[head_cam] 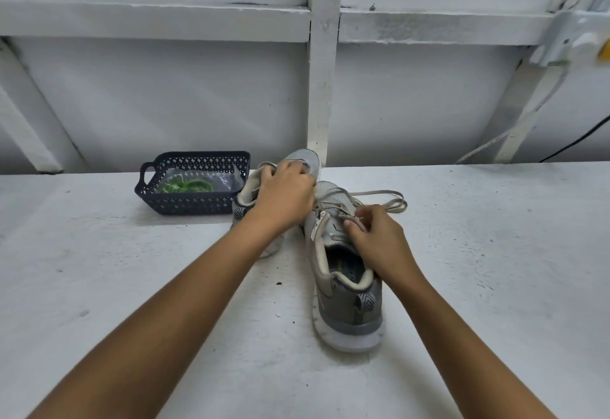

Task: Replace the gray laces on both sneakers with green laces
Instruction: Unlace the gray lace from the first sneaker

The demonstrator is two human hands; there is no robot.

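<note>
near sneaker heel toward me, toe toward the wall

i see the near sneaker (346,286) on the white table (132,286), right of centre. its long axis runs from me toward the wall, leaning a little left at the toe. it is gray mesh with a white sole, a cream collar and a zigzag patch on the heel. the gray lace (389,199) is slack, and its loose loops trail off to the right on the tabletop.

the right hand (376,240) sits over the eyelets, thumb and forefinger pinching a run of that lace, the other fingers curled in.

the far sneaker (246,202) lies just beside it to the left, its toe angled away and to the right, close to a white post (321,88). the left hand (284,194) covers its middle with fingers curled over the upper, gripping it. i cannot tell what the fingertips touch.

left of the shoes, just beside the far one's heel, stands a dark basket (194,207) holding the green laces (185,186) with some clear plastic.

the table's back edge runs right behind the toes. open tabletop spreads to the right and in front.
</note>
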